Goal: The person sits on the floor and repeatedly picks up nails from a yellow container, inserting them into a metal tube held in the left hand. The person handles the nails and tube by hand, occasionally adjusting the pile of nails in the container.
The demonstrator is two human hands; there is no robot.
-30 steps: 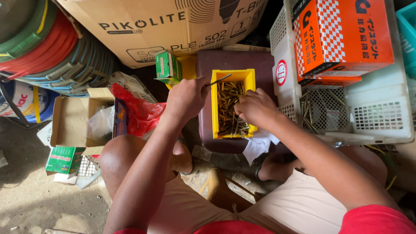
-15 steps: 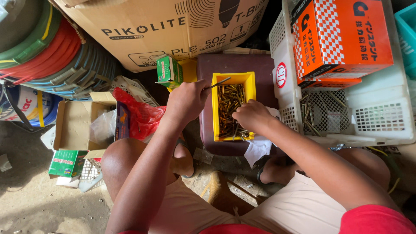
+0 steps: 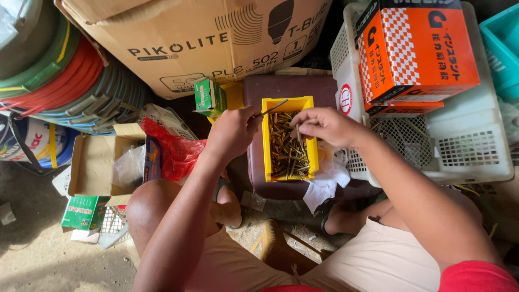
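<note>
A: What has changed over the last second?

B: Not much in position. The left hand (image 3: 233,131) stays at the 9 o'clock side of the yellow bin (image 3: 286,138), closed around a few long screws (image 3: 274,106) whose tips stick out toward 1 o'clock over the bin's top edge. A second ago it was in nearly the same spot with the same bundle.

A: And the other one?

B: The right hand (image 3: 326,125) has shifted a little. It was low on the bin's right rim; now it sits higher, at about 2 o'clock of the bin, fingers pinched on a single screw (image 3: 298,133) that hangs point-down above the heap.

A: So one has been lifted out?

B: I judge so: it hangs above the brass-coloured pile (image 3: 285,151) instead of lying in it. The picking seems to be going one piece at a time, with the left hand keeping what is already gathered.

A: Where does the bin stand?

B: On a dark maroon container (image 3: 281,92), between the person's knees, with a white crate (image 3: 465,146) at 3 o'clock bearing an orange checkered box (image 3: 416,48). A big cardboard carton (image 3: 200,38) is at 12 o'clock, a red plastic bag (image 3: 173,151) at 9 o'clock.
</note>
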